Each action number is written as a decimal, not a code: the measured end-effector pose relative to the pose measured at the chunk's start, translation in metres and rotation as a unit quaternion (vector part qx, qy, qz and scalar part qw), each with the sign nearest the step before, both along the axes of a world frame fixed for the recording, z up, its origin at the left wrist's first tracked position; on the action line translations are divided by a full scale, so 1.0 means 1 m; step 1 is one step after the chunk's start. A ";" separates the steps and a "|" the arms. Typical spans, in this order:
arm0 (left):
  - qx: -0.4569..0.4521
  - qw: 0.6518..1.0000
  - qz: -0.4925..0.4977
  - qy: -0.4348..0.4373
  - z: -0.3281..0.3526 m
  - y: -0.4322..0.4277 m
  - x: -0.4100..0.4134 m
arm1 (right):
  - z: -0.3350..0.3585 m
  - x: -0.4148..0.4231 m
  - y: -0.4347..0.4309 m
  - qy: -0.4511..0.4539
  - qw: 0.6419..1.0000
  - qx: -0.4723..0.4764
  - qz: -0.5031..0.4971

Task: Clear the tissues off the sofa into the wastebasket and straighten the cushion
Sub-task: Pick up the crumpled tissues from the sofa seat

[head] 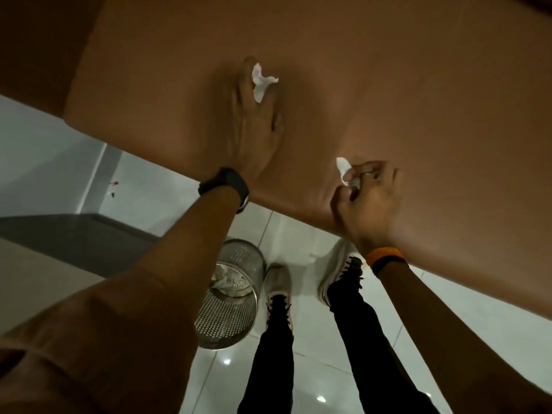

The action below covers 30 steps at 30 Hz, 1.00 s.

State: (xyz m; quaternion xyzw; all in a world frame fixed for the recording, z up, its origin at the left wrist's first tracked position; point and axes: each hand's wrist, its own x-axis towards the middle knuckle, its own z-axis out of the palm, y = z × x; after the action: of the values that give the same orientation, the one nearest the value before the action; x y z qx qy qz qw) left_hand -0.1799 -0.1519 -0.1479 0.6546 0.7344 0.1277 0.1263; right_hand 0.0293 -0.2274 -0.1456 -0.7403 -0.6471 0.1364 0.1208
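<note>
My left hand (254, 124) pinches one tissue (263, 80) off the sofa (418, 85); my right hand (369, 198) clutches another (343, 170), both bound for the wastebasket (230, 297).

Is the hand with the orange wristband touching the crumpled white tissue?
Touching. The head view shows the right hand with the orange wristband curled round the crumpled white tissue, whose end sticks out above the fingers.
</note>
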 end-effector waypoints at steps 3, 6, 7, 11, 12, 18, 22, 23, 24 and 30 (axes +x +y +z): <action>-0.018 0.999 0.003 -0.030 -0.002 0.019 0.001 | 0.000 -0.006 0.004 0.076 0.997 -0.003 0.005; -0.003 0.994 0.038 -0.104 0.002 0.005 -0.003 | 0.006 -0.026 0.002 0.119 0.993 -0.012 0.019; -0.014 0.989 0.048 -0.137 0.007 -0.008 -0.003 | 0.009 -0.036 -0.001 0.138 0.990 -0.014 0.032; 0.005 0.977 0.078 -0.196 0.023 -0.102 -0.016 | 0.022 -0.085 -0.035 0.172 0.976 -0.049 0.126; 0.010 0.972 0.101 -0.214 0.021 -0.130 -0.019 | 0.022 -0.095 -0.049 0.178 0.971 -0.065 0.148; -0.065 0.910 0.287 -0.292 -0.016 -0.293 -0.047 | -0.009 -0.140 -0.148 0.151 0.929 -0.205 0.269; -0.124 0.868 0.340 -0.341 -0.063 -0.345 -0.059 | -0.052 -0.157 -0.197 0.098 0.886 -0.285 0.352; -0.145 0.857 0.340 -0.359 -0.078 -0.355 -0.061 | -0.068 -0.163 -0.207 0.083 0.880 -0.286 0.369; -0.161 0.857 0.337 -0.356 -0.091 -0.360 -0.063 | -0.082 -0.167 -0.212 0.061 0.875 -0.282 0.388; -0.204 0.872 0.308 -0.322 -0.137 -0.380 -0.072 | -0.146 -0.179 -0.232 -0.058 0.844 -0.284 0.451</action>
State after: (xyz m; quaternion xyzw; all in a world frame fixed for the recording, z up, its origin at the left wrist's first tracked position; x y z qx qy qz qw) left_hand -0.2516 -0.5319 -0.2853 0.2776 0.8273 0.2110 0.4404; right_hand -0.1493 -0.4597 -0.2917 -0.3757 -0.8483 0.3105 -0.2072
